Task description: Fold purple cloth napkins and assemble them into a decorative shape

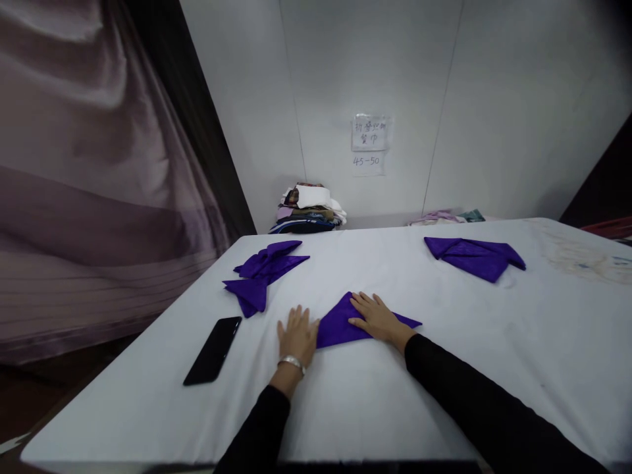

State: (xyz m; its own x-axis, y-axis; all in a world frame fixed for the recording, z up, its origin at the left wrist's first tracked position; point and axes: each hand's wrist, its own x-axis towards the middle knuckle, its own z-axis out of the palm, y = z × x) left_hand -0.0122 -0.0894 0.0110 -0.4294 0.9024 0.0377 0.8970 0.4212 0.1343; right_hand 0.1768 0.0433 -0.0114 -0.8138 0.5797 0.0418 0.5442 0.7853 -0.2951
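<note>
Purple cloth (338, 324), folded, lies on the counter (365, 408); right hand (378, 319) spans it flat, fingers spread, apparently to steady it; left hand (299, 341), fingers loosely apart, sits at its left end. Phone (213, 352) lies aside, likely leaving room.

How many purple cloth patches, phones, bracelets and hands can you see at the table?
Purple cloth patches: 3 (middle piece, left cluster, right piece; I can't tell if the cluster is one cloth)
Phone: 1
Bracelet: 1
Hands: 2 (left hand, right hand)
Total: 7
</note>
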